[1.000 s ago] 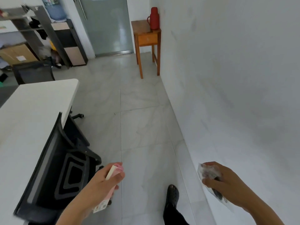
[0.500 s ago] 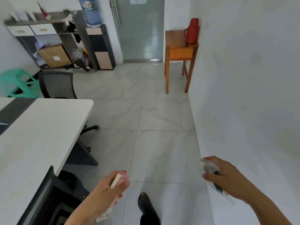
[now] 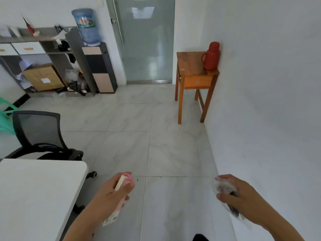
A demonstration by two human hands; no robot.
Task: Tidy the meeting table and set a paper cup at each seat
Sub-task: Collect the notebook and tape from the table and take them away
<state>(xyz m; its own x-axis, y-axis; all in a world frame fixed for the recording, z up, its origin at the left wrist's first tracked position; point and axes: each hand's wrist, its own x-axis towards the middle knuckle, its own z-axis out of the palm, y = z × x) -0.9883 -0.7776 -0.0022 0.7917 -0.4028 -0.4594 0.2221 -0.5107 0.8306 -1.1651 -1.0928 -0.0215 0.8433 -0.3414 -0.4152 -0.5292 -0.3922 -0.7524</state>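
Observation:
My left hand [image 3: 111,195] is closed around a slim pink and cream packaged item [image 3: 124,181] with a label at its lower end. My right hand [image 3: 238,193] grips a crumpled clear plastic bag [image 3: 223,186] with something dark inside. Both hands hang over the tiled floor. The white meeting table [image 3: 34,192] fills the lower left corner, its corner just left of my left hand. No paper cups are in view.
A black mesh office chair [image 3: 38,129] stands at the table's far end. A wooden side table [image 3: 192,66] with a red thermos [image 3: 211,55] sits against the right wall. Grey shelves [image 3: 57,54], a water dispenser [image 3: 97,66] and a glass door [image 3: 145,40] line the back.
The view has moved forward along the table toward the door; the nearer chair has dropped out of sight. Both hands keep their items in the same grip.

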